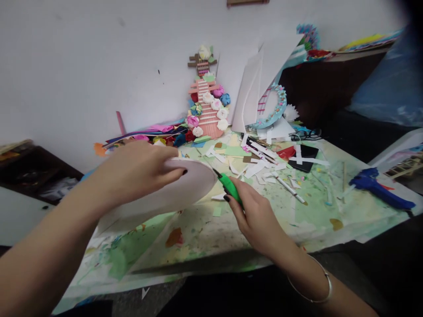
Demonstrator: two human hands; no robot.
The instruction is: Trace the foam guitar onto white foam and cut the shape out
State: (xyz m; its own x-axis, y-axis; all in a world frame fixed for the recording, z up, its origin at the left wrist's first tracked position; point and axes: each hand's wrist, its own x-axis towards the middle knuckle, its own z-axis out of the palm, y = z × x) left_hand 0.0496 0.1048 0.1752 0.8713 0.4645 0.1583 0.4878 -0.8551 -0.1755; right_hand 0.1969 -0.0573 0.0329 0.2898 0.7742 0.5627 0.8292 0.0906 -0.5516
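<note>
My left hand [139, 169] lies on a large white paper sheet [172, 193] with a rounded edge, fingers curled over its top and pressing it against the stained table [231, 229]. My right hand [256, 215] is closed around a green-handled cutter [229, 186], its tip touching the sheet's right edge. A thin bangle sits on my right wrist.
A paper guitar with paper flowers [207, 103] leans on the wall. White sheets [254, 88] and a blue ring [272, 108] stand beside it. Paper scraps [264, 169], a black card [304, 158] and a blue glue gun [380, 189] lie to the right. Coloured strips [145, 132] lie left.
</note>
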